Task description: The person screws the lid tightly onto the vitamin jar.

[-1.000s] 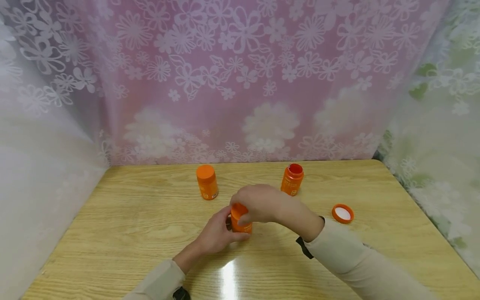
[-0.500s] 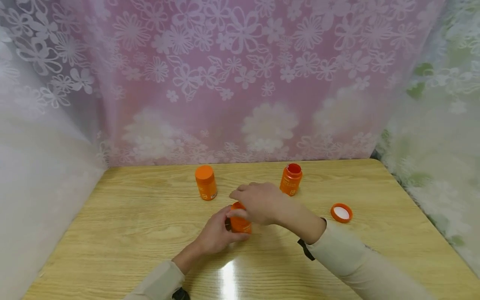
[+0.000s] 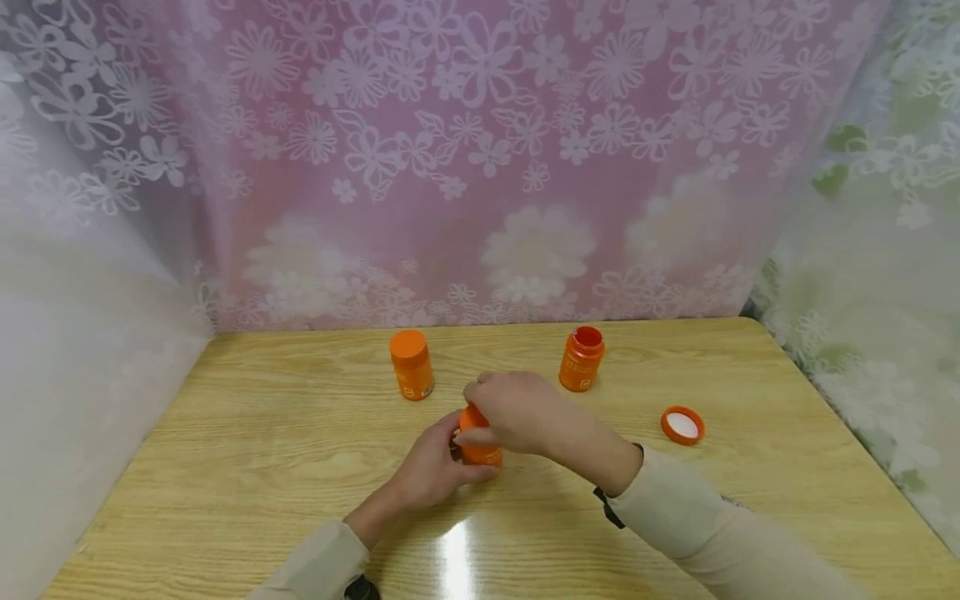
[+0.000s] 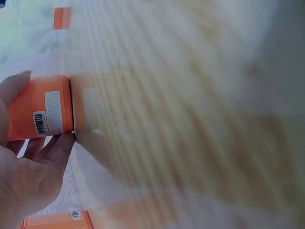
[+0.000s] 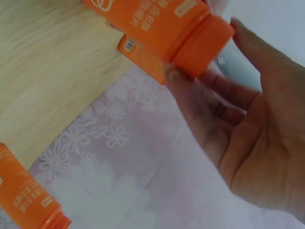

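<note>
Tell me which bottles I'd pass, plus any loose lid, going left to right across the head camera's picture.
Far capped orange bottle, nearer orange bottle gripped by the left hand, open orange bottle, loose orange lid with its white inside facing up.

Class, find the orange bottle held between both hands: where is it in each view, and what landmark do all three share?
Head: the bottle is below centre, between the left hand and right hand.
Left wrist: the bottle is at the left, base pointing right.
Right wrist: the bottle is at the top, its cap nearest the palm.
Shared landmark: the floral curtain.
</note>
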Motion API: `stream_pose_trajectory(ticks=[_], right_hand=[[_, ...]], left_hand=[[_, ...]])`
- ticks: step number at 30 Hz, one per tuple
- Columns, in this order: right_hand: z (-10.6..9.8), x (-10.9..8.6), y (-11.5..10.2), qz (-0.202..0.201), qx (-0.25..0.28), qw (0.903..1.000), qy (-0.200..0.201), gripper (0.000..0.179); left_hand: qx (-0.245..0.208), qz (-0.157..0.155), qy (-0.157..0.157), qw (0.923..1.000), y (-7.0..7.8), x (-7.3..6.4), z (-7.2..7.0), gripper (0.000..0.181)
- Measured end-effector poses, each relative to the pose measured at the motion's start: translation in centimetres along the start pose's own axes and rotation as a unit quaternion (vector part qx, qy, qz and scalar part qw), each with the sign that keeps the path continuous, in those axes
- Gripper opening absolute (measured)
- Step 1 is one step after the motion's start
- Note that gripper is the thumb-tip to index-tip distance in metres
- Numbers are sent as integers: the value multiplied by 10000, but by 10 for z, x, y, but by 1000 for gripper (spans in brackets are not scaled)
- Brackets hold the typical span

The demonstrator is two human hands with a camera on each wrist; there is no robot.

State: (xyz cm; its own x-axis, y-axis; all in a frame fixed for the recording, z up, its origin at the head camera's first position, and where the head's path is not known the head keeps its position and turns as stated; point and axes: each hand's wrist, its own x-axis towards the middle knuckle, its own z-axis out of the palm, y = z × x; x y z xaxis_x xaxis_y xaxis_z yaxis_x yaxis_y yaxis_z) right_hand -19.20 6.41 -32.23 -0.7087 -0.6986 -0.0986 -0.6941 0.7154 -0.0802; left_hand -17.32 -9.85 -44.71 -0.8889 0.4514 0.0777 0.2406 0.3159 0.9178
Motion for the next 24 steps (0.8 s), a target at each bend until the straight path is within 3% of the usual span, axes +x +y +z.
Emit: stream_pose_trajectory(ticks=[3, 5, 9, 12, 14, 24], right_hand=[[7, -2, -3, 365, -453, 9980, 265, 54], [8, -3, -1, 305, -602, 9971, 341, 58], [-2, -5, 11, -533, -21, 9986, -39, 47], [-8, -5, 17, -1236, 617, 9890, -533, 45], [-9, -3, 17, -1421, 870, 9832, -748, 47], [-2, -4, 0, -681, 363, 9965, -332, 36]], left_hand=[[18, 65, 5, 10000, 0, 0, 1, 51], [10, 73, -11, 10000, 1, 1, 1, 51], [-154, -31, -2, 9999, 1, 0, 1, 55], [-222, -54, 9, 9997, 0, 0, -1, 56], [-207, -27, 19, 9998, -1, 0, -1, 55], [-67, -126, 87, 9999, 0, -1, -1, 61]])
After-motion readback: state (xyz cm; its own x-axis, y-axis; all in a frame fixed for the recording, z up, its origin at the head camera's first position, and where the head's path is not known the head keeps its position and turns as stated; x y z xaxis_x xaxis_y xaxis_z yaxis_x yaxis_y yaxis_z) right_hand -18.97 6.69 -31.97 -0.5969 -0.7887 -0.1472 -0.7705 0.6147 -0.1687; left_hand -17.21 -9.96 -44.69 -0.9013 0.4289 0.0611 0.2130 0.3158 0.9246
